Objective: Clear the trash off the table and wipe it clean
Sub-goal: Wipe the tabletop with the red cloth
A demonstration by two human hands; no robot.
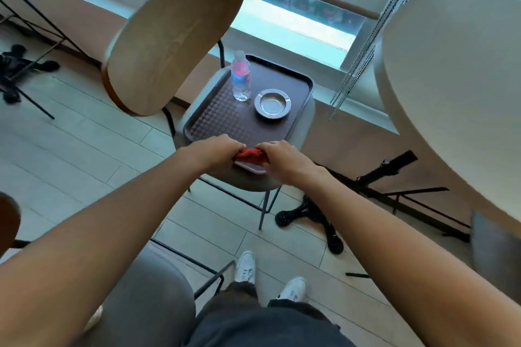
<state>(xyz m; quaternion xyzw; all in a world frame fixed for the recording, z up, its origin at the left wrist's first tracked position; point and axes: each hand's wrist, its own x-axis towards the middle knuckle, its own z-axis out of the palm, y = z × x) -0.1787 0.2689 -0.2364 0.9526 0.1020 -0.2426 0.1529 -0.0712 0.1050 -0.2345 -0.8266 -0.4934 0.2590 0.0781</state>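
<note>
A brown plastic tray (225,115) lies on the grey seat of a chair (248,180) in front of me. On the tray stand a clear water bottle (241,76) with a pink label and a round metal ashtray (272,104). At the tray's near edge my left hand (217,149) and my right hand (282,155) both grip a bunched red cloth (251,156), one hand at each end. The white round table (456,87) rises at the right.
The chair's wooden backrest (174,36) tilts up at the left. A black table base (318,220) and black frames stand on the pale floor at right. A second grey chair seat (146,296) is near my legs. Blind chains (366,45) hang by the window.
</note>
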